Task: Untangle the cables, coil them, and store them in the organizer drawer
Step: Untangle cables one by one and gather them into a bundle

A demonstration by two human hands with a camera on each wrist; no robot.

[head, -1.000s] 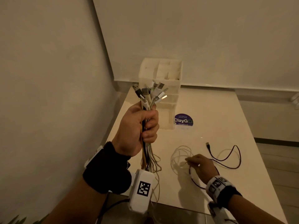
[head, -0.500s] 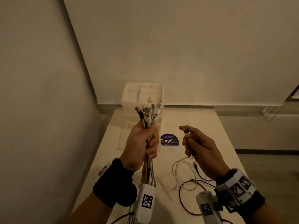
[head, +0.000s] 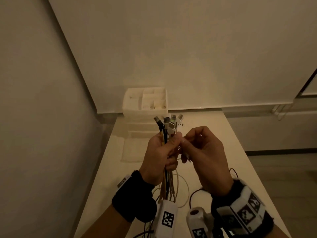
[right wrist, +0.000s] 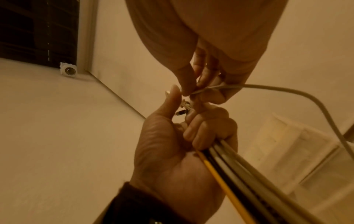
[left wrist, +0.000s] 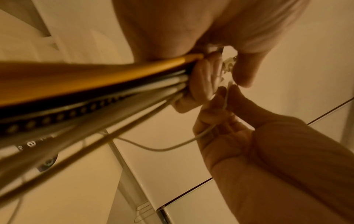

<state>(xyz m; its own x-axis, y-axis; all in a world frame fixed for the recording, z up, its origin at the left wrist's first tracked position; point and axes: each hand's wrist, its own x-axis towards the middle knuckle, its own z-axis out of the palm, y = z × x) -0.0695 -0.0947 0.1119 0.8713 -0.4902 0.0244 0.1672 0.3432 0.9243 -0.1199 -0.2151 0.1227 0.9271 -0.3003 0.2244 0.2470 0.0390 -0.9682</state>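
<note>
My left hand [head: 163, 152] grips a bundle of cables [head: 169, 127] upright, several USB plugs fanning out above the fist; yellow, black and white cords [left wrist: 114, 84] run down from it. My right hand [head: 193, 145] pinches the end of a thin white cable [right wrist: 268, 87] and holds it against the top of the bundle, beside my left thumb [right wrist: 170, 103]. That cable [left wrist: 162, 148] sags in a loop below both hands. The white organizer [head: 145, 102] with open top compartments stands at the table's far left.
Loose white cable loops [head: 181, 191] and a black cable [head: 193, 196] lie on the white table [head: 240, 152] below my wrists. Walls close in on the left and behind the organizer. The table's right edge drops to the floor [head: 283, 169].
My right hand lifted a white cable end from the table and brought it left to the bundle in my left hand. The head view has tilted upward.
</note>
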